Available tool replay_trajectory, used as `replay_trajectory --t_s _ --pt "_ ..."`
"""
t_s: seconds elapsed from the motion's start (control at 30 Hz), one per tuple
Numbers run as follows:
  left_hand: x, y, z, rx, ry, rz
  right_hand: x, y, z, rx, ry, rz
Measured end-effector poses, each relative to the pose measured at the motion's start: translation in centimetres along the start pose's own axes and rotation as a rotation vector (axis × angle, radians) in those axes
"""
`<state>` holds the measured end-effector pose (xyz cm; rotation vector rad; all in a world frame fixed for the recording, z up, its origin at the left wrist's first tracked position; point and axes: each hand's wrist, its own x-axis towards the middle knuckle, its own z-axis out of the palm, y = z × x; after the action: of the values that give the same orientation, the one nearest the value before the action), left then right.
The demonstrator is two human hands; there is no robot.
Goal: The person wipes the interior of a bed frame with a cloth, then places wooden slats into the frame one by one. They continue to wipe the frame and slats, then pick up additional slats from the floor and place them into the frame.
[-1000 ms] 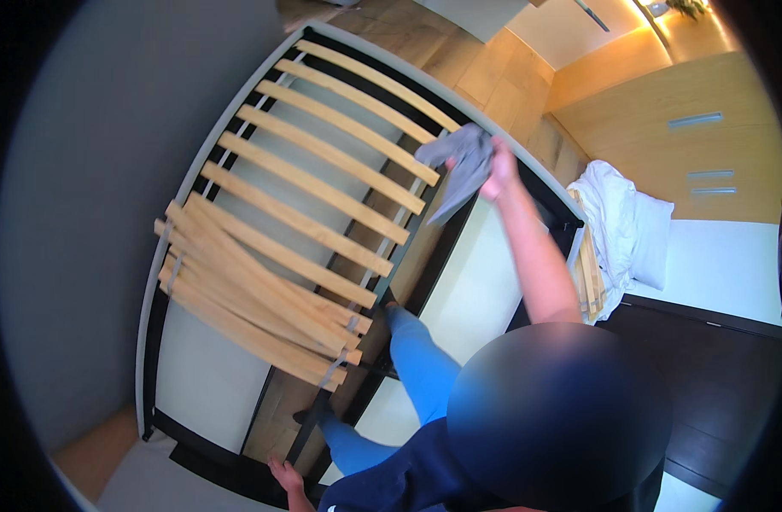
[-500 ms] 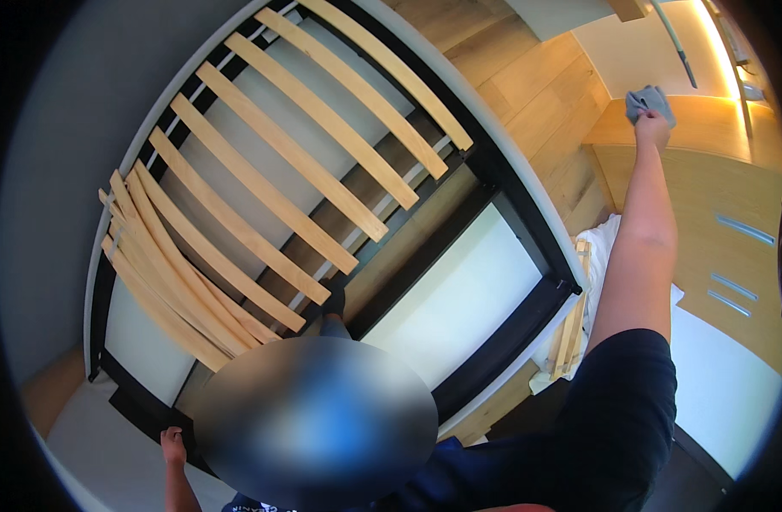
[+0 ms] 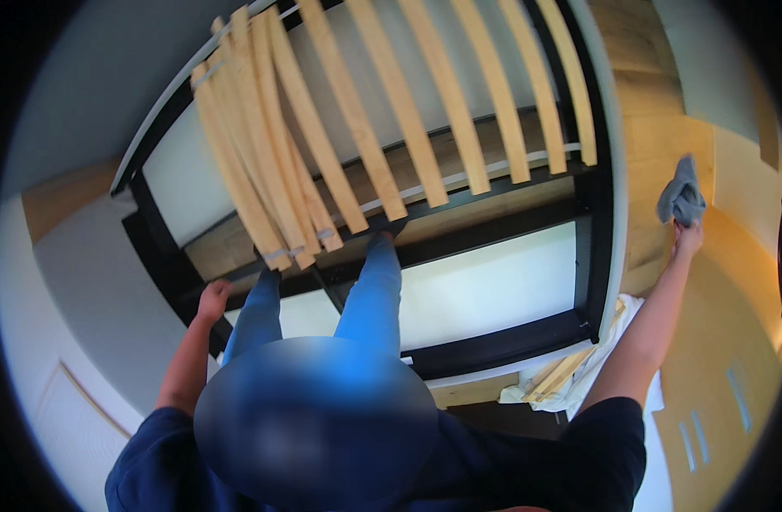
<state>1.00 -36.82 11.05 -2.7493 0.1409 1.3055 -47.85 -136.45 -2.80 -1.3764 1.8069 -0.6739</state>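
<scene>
A grey cloth (image 3: 683, 194) is bunched above my right hand (image 3: 687, 237), which grips it at its lower end. My right arm reaches out to the far right, past the bed's side, over wooden floor and furniture. At the left, my left hand (image 3: 213, 300) is closed beside the black bed frame (image 3: 485, 348); whatever its fingers may hold is hidden. Right of that hand, several light wooden slats (image 3: 250, 162) lie bunched together, while other slats (image 3: 417, 102) are spread across the frame.
My legs (image 3: 370, 299) stand inside the bed frame, between its black bars. White panels (image 3: 493, 277) show below the bars. A grey padded headboard (image 3: 101, 282) stands at left. Loose wooden strips (image 3: 557, 375) lie on white fabric (image 3: 609, 350) beside the bed. A wooden cabinet (image 3: 715, 341) stands at right.
My view has turned, so the bed and slats appear rotated and my legs show more. My right hand sits lower in view, still with the cloth. My left hand appears higher in view.
</scene>
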Motion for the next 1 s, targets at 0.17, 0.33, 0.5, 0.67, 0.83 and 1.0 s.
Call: replay_trajectory --t_s 0.17,0.33,0.5,0.67,0.83,1.0 --pt "3.4 2.7 1.7 -0.138 0.090 -0.002 -14.5 -2.7 9.3 0.486 -0.305 0.152" --pt "11.3 1.9 2.8 -0.419 0.303 0.190 -30.9 -4.4 17.5 0.468 -0.497 0.184" --pt "15.0 0.6 5.7 -0.645 0.449 0.366 -44.8 -5.1 22.6 0.708 -0.634 0.406" --pt "18.4 4.3 11.5 -0.824 0.545 0.370 -54.7 -2.2 27.8 0.383 -0.768 0.610" --pt "20.2 12.8 6.8 -0.743 0.495 0.325 -67.1 -3.2 31.0 0.168 -0.979 0.499" --pt "19.2 6.3 4.0 -0.844 0.563 0.358 -74.4 -5.7 32.8 0.317 -1.135 0.715"
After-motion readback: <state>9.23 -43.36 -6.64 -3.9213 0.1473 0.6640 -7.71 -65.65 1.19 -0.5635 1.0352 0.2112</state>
